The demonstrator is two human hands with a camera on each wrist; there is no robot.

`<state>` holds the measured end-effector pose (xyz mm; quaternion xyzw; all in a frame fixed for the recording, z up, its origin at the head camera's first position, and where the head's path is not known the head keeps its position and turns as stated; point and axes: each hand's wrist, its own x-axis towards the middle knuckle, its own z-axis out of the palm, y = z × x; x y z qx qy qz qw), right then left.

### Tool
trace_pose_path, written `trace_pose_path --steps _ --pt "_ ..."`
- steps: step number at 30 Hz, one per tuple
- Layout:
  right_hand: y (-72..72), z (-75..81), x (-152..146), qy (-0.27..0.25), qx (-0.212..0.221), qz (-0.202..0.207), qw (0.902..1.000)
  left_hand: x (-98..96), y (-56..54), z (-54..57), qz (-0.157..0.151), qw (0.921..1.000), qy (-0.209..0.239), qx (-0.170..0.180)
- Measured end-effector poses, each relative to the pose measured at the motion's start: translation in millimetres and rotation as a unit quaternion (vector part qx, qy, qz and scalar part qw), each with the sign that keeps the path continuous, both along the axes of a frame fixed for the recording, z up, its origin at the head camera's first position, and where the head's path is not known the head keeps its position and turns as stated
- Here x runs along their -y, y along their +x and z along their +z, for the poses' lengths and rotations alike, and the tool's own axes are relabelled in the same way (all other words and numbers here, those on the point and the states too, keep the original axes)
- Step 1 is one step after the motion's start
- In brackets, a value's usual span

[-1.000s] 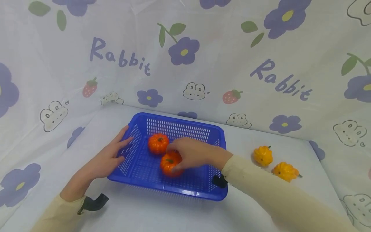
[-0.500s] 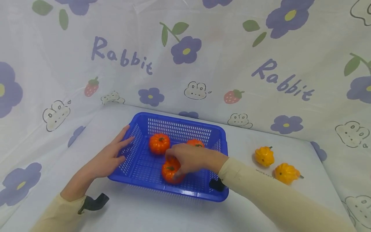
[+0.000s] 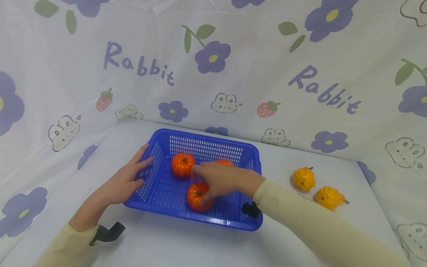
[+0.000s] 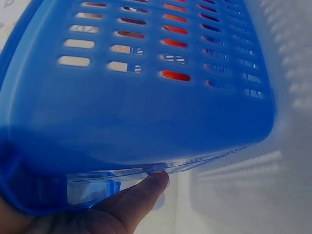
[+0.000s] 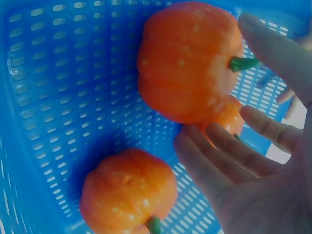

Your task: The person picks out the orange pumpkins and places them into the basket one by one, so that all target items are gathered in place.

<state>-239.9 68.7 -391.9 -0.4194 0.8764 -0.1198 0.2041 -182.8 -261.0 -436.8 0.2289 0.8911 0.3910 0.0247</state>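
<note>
A blue plastic basket (image 3: 160,207) holds three orange toy pumpkins. One pumpkin (image 3: 183,165) sits at its back left, another (image 3: 199,196) nearer the front, and a third (image 3: 224,162) is partly hidden behind my right hand. My right hand (image 3: 218,179) is over the front pumpkin; the right wrist view shows its thumb and fingers spread around a pumpkin (image 5: 190,63), with a gap visible between them and it. My left hand (image 3: 125,181) rests against the basket's left side with fingers extended at the rim. A fingertip (image 4: 157,179) meets the outer wall in the left wrist view.
Two yellow toy gourds, one (image 3: 304,178) behind the other (image 3: 329,197), lie on the white table (image 3: 150,244) right of the basket. A patterned cloth (image 3: 247,74) hangs close behind the basket. My right forearm crosses the basket's right rim.
The front pumpkin has shifted slightly toward the basket's front, and the third pumpkin has come into sight. My right hand has loosened its hold and lifted slightly. My left hand stays put.
</note>
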Motion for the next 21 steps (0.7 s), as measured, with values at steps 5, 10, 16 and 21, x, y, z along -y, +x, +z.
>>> trace_pose_path --steps 5,10,16,21 --pt "0.6 12.2 -5.3 -0.033 -0.006 -0.019 0.9992 0.6 -1.9 1.0 -0.001 1.0000 -0.004 -0.008" --pt "8.5 28.3 -17.2 -0.081 -0.038 -0.054 0.9945 0.9 -2.9 1.3 0.001 0.9998 -0.015 -0.011" --pt "23.5 56.3 -47.8 -0.124 -0.091 -0.109 0.9821 -0.2 -5.4 1.7 0.010 0.9984 -0.051 -0.021" --pt "39.0 70.4 -80.5 -0.131 -0.140 -0.144 0.9709 -1.7 -3.3 7.7 0.023 0.9951 -0.095 -0.008"
